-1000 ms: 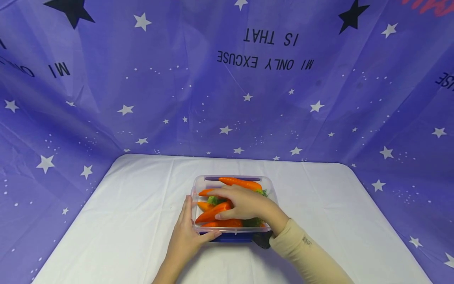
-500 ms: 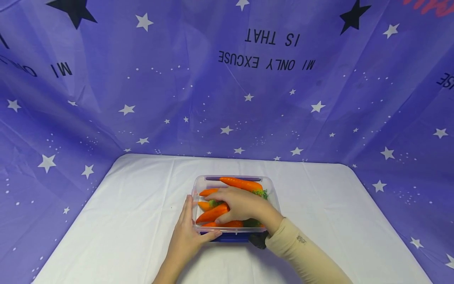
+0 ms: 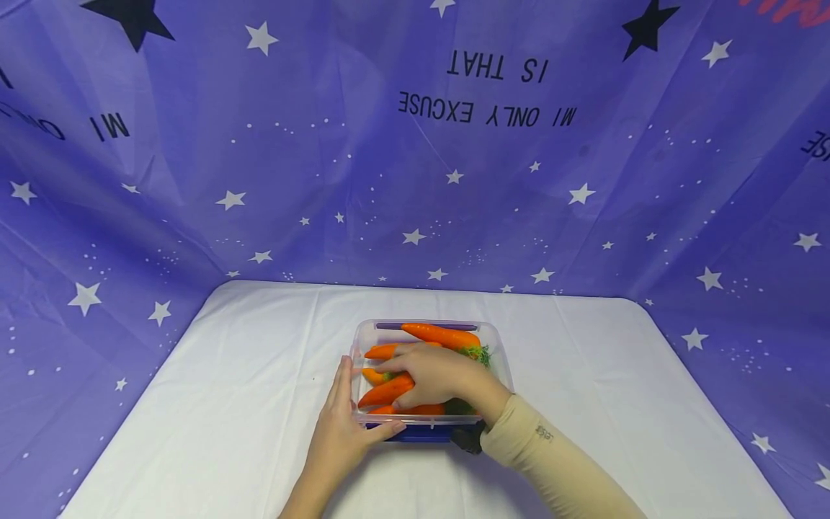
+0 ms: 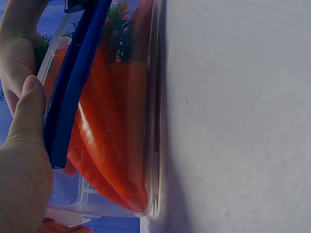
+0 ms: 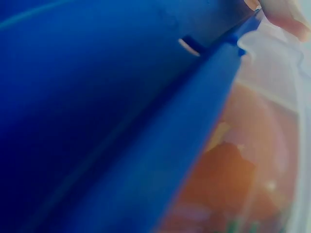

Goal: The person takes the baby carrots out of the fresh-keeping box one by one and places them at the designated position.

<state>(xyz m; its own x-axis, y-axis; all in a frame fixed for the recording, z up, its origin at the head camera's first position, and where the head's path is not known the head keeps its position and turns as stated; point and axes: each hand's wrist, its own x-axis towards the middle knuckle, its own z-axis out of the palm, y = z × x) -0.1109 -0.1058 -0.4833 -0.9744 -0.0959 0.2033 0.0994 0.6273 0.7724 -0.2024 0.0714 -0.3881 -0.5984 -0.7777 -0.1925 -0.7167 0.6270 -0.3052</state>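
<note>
A clear plastic box sits on the white table, filled with several orange carrots with green tops. My left hand lies against the box's front left corner, fingers straight along the left wall and thumb pressed on the blue handle at the front. Reaching into the box, my right hand curls its fingers over one carrot near the front. The left wrist view shows carrots packed against the clear wall. The right wrist view is mostly blurred blue handle.
The white table stretches around the box on all sides. A purple star-printed cloth hangs behind and along both sides of the table. A beige sleeve covers my right forearm.
My right hand has slid a little toward the box's front left and its fingers have curled in over the carrot. The left hand and the box have stayed put.
</note>
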